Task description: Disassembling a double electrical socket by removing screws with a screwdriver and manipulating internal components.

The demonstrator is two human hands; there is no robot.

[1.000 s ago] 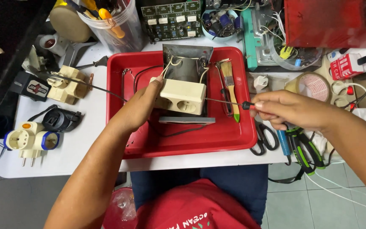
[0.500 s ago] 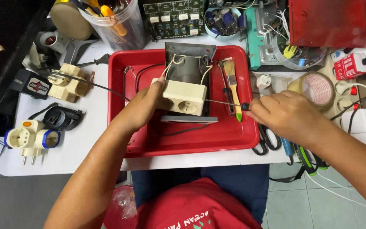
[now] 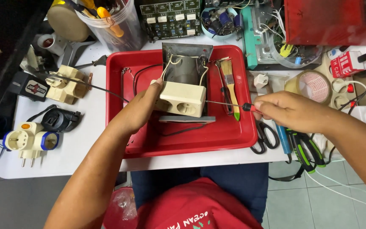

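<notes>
A cream double socket block (image 3: 182,99) lies in a red tray (image 3: 229,138), in front of a grey metal box (image 3: 186,65) with white wires. My left hand (image 3: 142,108) grips the block's left end and holds it steady. My right hand (image 3: 291,111) holds a screwdriver (image 3: 234,105) with a red-and-black handle; its thin shaft runs left and its tip touches the block's right end. A small paintbrush (image 3: 230,85) lies in the tray just behind the shaft.
Cream plug adapters (image 3: 66,87), a black adapter (image 3: 58,120) and a blue-and-white one (image 3: 26,140) lie left of the tray. Scissors (image 3: 264,135), pliers (image 3: 306,146) and a tape roll (image 3: 314,86) sit to the right. A tool cup (image 3: 106,21) and circuit boards (image 3: 172,17) stand behind.
My right hand has drawn back to the right with the screwdriver, whose shaft earlier crossed over the block. My left hand keeps its hold on the socket block.
</notes>
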